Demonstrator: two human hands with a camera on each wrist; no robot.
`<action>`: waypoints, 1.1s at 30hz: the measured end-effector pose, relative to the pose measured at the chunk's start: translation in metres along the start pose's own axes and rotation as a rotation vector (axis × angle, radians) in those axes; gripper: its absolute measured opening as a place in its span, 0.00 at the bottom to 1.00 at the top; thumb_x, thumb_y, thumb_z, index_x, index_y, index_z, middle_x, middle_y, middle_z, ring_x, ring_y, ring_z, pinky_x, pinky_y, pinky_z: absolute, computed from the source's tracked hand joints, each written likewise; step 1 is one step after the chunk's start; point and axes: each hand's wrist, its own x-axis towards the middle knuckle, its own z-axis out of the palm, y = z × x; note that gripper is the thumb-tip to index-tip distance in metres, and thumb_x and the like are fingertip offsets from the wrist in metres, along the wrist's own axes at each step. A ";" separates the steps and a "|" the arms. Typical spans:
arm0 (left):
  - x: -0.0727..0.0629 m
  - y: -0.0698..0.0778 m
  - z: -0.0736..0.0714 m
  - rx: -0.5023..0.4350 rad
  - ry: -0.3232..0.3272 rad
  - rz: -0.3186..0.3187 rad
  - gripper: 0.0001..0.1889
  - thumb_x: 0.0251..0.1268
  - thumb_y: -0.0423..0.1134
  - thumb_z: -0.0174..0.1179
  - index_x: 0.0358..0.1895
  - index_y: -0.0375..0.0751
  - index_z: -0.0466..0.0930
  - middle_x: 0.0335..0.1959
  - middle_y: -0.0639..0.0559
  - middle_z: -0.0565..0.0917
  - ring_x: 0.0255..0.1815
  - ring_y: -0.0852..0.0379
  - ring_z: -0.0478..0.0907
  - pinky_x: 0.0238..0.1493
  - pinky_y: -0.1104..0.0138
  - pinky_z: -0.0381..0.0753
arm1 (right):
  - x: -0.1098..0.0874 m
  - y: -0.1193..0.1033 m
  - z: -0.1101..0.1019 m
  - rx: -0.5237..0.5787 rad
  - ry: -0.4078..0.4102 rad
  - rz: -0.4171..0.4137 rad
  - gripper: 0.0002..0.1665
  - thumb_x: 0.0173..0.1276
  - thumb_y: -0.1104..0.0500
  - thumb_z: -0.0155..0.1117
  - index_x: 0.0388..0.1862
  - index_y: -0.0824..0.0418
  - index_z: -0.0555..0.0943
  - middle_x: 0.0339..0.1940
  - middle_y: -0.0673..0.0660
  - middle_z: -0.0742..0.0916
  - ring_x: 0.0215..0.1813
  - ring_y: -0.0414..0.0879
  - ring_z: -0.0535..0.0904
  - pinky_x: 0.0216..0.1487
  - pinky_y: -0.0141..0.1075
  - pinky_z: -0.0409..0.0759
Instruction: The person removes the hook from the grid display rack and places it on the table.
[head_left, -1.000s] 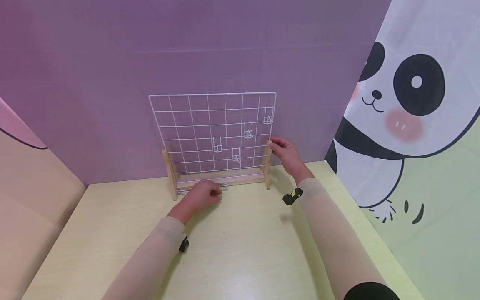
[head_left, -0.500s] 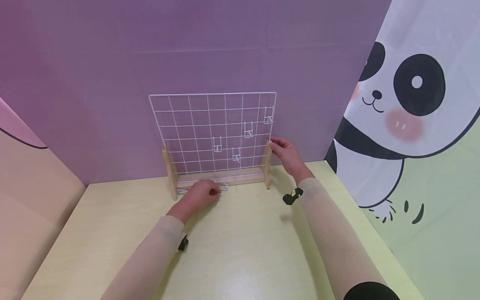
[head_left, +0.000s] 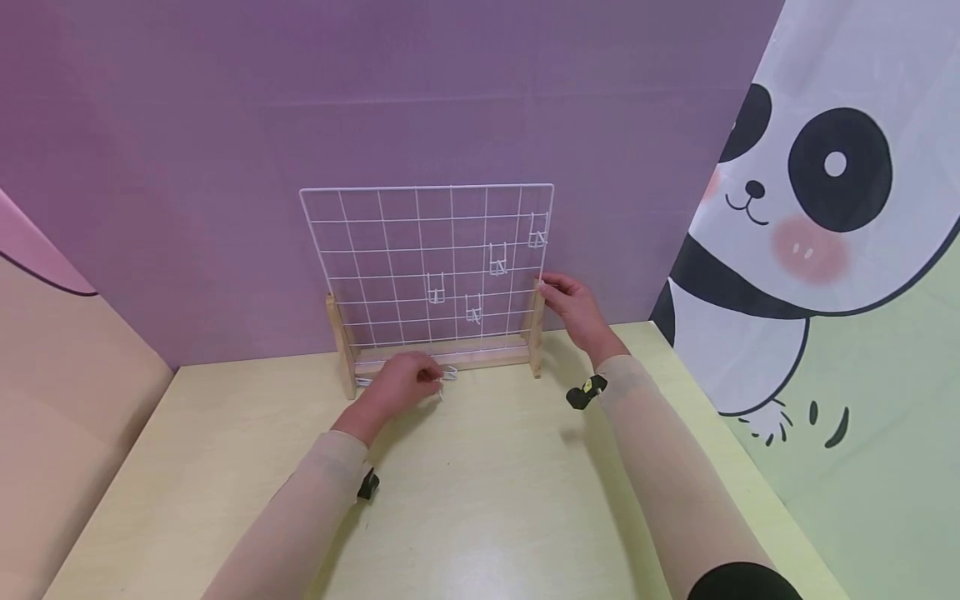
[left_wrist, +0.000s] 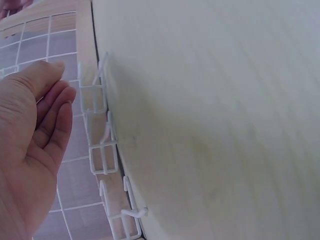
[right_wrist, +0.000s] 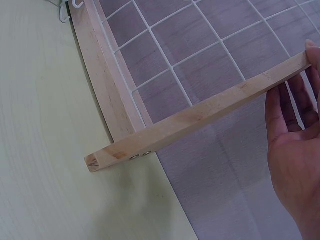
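A white wire grid rack [head_left: 435, 250] stands in a wooden base with two uprights. My right hand [head_left: 576, 312] holds its right wooden upright [right_wrist: 200, 112], thumb on one side and fingers behind. My left hand [head_left: 405, 383] hovers low at the front of the base. In the left wrist view its fingers [left_wrist: 65, 120] are loosely bent, the thumb apart from them, with nothing showing between. Three white wire hooks [left_wrist: 103, 159] lie along the base close by; from the head, the hand covers part of them. Several more hooks [head_left: 497, 260] hang on the grid's right half.
The pale wooden tabletop [head_left: 457, 500] stretches in front of the rack. Behind it rises a purple backdrop [head_left: 420, 92]. A panda-printed sheet [head_left: 825, 350] borders the table on the right, and a peach-coloured panel [head_left: 67, 400] stands at the left.
My left hand has risen very slightly over the hooks by the base. The right hand keeps its hold on the upright, and the hung hooks stay in place.
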 end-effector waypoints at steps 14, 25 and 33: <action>0.003 0.020 -0.015 -0.125 0.237 -0.064 0.08 0.78 0.36 0.70 0.53 0.38 0.87 0.49 0.45 0.87 0.54 0.44 0.85 0.62 0.50 0.87 | -0.001 -0.001 0.001 0.018 -0.002 -0.003 0.24 0.84 0.63 0.66 0.72 0.75 0.79 0.55 0.50 0.87 0.62 0.44 0.83 0.80 0.46 0.74; 0.014 0.044 -0.031 -0.236 0.507 -0.040 0.15 0.76 0.36 0.72 0.58 0.32 0.83 0.54 0.41 0.84 0.57 0.42 0.82 0.64 0.49 0.85 | -0.001 -0.002 0.000 0.006 0.005 0.003 0.23 0.84 0.62 0.67 0.71 0.73 0.81 0.56 0.51 0.88 0.62 0.45 0.83 0.80 0.46 0.74; 0.021 0.051 -0.037 -0.263 0.615 0.016 0.14 0.75 0.36 0.74 0.55 0.36 0.83 0.52 0.44 0.84 0.55 0.45 0.82 0.62 0.53 0.84 | -0.001 -0.003 0.001 0.011 0.009 0.014 0.23 0.84 0.63 0.66 0.71 0.74 0.80 0.56 0.50 0.88 0.62 0.44 0.83 0.80 0.46 0.75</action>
